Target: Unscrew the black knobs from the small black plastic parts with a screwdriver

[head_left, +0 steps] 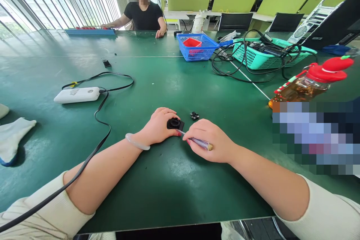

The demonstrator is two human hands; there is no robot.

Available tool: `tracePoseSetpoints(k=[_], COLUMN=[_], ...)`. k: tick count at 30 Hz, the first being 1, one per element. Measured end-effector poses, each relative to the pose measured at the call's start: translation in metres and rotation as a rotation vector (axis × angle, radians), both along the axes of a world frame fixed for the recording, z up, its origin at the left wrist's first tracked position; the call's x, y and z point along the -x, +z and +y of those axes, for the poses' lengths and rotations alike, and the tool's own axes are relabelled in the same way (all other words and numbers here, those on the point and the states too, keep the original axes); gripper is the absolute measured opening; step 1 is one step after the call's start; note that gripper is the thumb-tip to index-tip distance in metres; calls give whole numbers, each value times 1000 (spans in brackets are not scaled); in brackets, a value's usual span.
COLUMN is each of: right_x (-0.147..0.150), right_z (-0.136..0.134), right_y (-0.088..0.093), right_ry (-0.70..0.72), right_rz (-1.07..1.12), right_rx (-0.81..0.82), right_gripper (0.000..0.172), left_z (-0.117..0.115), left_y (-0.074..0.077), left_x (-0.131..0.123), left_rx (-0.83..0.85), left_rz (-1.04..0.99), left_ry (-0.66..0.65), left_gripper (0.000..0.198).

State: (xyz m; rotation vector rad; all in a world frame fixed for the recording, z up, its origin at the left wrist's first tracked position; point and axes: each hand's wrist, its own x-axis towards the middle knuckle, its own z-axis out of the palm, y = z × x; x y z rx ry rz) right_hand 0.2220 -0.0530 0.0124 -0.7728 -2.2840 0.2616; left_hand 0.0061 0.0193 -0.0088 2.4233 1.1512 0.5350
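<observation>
A small black square part with a round raised ring [174, 123] lies on the green table, gripped at its left side by the fingers and thumb of my left hand [159, 125]. My right hand [209, 140] is closed round a thin tool with a clear purplish handle [203, 143], which looks like a screwdriver. Its metal shaft points left, and the tip meets the near edge of the black part by my left thumb. Just beyond my right fingers sits a little cluster of black pieces [194, 115], too small to make out singly.
A white power bank [77, 95] trails a black cable [102, 135] over my left arm. Farther off are a blue basket [198, 50], a teal basket [261, 62] with cables and a red-lidded bottle [306, 86]. Across the table sits a person [144, 15].
</observation>
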Motion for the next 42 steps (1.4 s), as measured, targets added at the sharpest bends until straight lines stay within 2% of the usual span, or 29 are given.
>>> tracePoseSetpoints(k=[9, 17, 21, 25, 34, 39, 42], right_x=[1, -2, -2, -1, -3, -4, -4], right_z=[-1, -2, -2, 0, 1, 2, 1], right_y=[0, 2, 3, 1, 3, 3, 3], right_ry=[-62, -7, -116, -207, -252, -230, -220], right_rz=[21, 170, 183, 173, 244, 260, 267], right_rx=[80, -68, -100, -1, 226, 256, 237], right_gripper=[14, 14, 12, 13, 17, 17, 17], left_z=[-1, -2, -2, -2, -3, -7, -9], left_y=[-1, 0, 0, -1, 3, 7, 9], left_x=[1, 1, 1, 1, 0, 0, 0], left_rx=[-23, -30, -30, -40, -29, 16, 2], left_rz=[8, 29, 23, 16, 25, 33, -17], left_ry=[-9, -12, -17, -37, -27, 16, -3], left_gripper=[45, 39, 39, 38, 38, 51, 49])
